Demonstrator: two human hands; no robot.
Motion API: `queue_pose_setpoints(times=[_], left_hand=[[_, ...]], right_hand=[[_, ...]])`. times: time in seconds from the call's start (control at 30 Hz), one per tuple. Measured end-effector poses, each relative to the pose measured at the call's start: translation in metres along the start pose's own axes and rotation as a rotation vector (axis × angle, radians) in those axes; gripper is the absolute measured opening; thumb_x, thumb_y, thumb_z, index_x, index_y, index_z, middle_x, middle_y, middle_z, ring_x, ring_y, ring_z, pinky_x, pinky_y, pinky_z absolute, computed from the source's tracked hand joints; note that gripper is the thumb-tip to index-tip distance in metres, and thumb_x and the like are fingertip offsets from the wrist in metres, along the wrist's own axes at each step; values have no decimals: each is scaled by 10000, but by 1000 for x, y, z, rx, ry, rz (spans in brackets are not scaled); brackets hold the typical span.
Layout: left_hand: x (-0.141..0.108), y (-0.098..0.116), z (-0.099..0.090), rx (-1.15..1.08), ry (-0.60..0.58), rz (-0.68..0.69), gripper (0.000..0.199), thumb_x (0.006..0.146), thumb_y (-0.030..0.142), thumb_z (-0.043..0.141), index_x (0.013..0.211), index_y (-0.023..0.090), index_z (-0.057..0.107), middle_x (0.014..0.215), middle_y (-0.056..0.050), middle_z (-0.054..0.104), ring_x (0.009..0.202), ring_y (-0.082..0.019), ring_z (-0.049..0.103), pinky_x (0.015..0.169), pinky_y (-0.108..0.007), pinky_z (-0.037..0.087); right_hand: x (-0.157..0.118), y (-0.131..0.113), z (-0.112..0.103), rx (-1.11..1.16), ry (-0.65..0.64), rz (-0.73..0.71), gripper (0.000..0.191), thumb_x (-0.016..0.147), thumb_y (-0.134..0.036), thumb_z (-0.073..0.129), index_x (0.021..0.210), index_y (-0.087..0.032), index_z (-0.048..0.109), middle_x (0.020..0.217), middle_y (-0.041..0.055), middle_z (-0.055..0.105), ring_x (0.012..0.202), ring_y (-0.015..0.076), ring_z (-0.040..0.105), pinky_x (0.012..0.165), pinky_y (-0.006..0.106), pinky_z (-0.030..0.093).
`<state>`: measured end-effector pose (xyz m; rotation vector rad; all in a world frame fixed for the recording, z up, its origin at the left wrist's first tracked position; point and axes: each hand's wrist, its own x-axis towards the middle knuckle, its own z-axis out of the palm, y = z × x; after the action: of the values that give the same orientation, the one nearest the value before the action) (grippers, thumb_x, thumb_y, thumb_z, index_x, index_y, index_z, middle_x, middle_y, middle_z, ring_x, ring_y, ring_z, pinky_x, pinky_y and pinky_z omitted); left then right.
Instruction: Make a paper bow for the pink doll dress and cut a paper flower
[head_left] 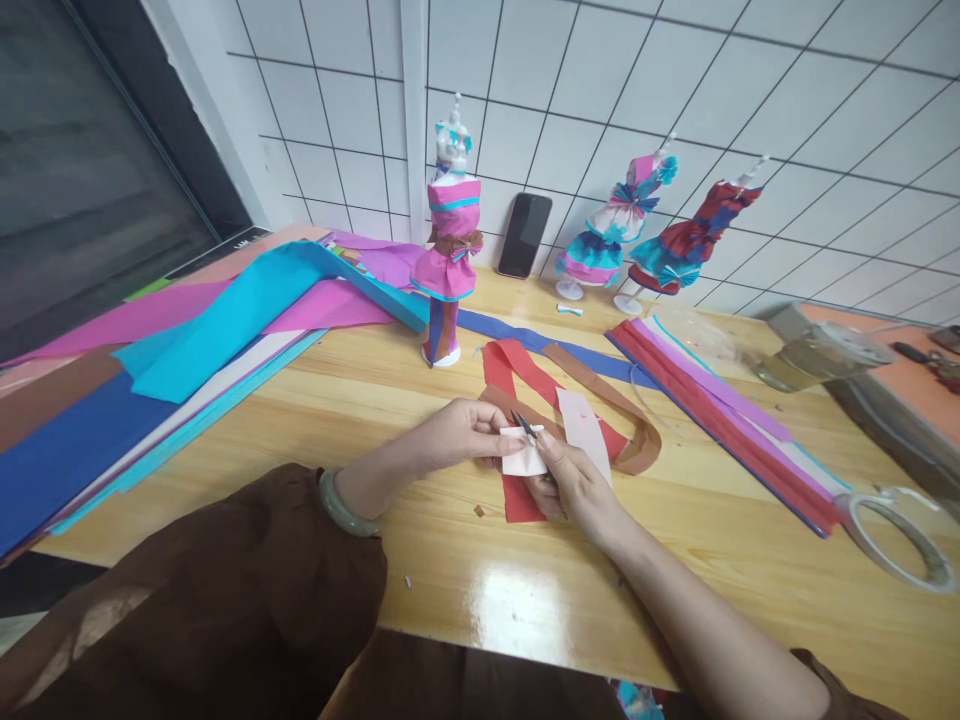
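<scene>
My left hand [476,430] pinches a small piece of white crepe paper [517,464] between thumb and fingers. Small scissors [525,427] with dark pointed blades are in my right hand [577,485], their tips at the upper edge of that piece; their handles are mostly hidden by my fingers. Beneath and around both hands lie a red paper strip [525,508], a brown paper strip [639,448] bent into a loop, and a pale pink strip [583,425]. Just below my left hand is a tiny brown scrap [478,511].
Behind stand a doll form in a pink paper dress [454,270], a phone [525,235] against the tiled wall, and two more dressed forms [611,230]. Crepe sheets [225,320] cover the left side. At right are folded strips [727,430], a tape roll [896,540] and a glass jar [821,358].
</scene>
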<state>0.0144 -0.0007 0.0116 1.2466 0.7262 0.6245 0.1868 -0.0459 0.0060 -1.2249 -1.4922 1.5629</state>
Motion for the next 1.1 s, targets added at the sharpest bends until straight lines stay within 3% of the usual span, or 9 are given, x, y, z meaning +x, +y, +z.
queue_pose_setpoints(times=[1.1], left_hand=[[-2, 2, -3, 70, -9, 15, 255, 675, 350, 645, 661, 122, 532, 605, 18, 513, 578, -76, 468, 560, -204, 346]], right_hand=[[-3, -3, -3, -80, -23, 15, 405, 879, -529, 296, 647, -198, 333, 462, -90, 193, 376, 56, 177, 356, 201, 132]])
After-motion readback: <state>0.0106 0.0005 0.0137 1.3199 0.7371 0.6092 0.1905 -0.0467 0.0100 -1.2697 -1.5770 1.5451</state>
